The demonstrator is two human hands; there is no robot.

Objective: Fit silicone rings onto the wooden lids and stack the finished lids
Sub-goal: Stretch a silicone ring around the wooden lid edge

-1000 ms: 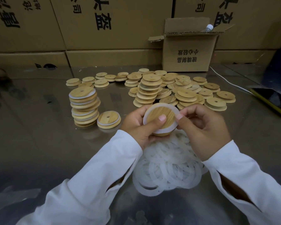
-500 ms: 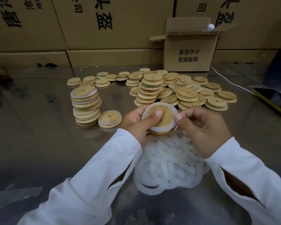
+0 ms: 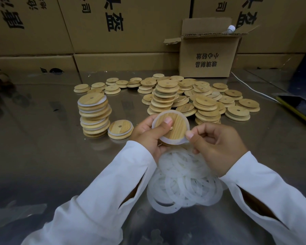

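Head view: both hands meet at frame centre, above a steel table (image 3: 42, 156), and hold one wooden lid (image 3: 173, 128) between them.
Left hand (image 3: 148, 137): fingers curl round the lid's left rim from behind. The thumb lies flat on the upper face, near the small centre hole.
Right hand (image 3: 217, 147): narrow pinch. Thumb and forefinger nip the silicone ring (image 3: 156, 119) at the lid's lower right edge. The other fingers are curled in below.
Ring state: the white band shows around the lid's left, upper and lower rim. Whether it is fully seated cannot be told.
Loose rings (image 3: 182, 184): a heap of translucent white rings on the table, directly under both wrists, at lower centre.
Finished stack (image 3: 94, 115): a leaning column of ringed lids left of centre, standing apart from the left hand.
Single ringed lid (image 3: 120, 129): flat on the table, touching the base of the stack, just left of the left hand.
Bare lids (image 3: 193, 96): short stacks and scattered pieces above the hands, spreading toward the right.
Far edge: a small open carton (image 3: 207, 57) at upper right. Large cartons (image 3: 122, 23) form a wall across the top.
Right edge: a white cable (image 3: 251, 89) runs down to a dark flat device with a yellow edge (image 3: 297, 108).
Open room: the widest stretch of bare steel is at left of frame, from the stack to the border. A narrower strip lies right of the right hand, below the device.
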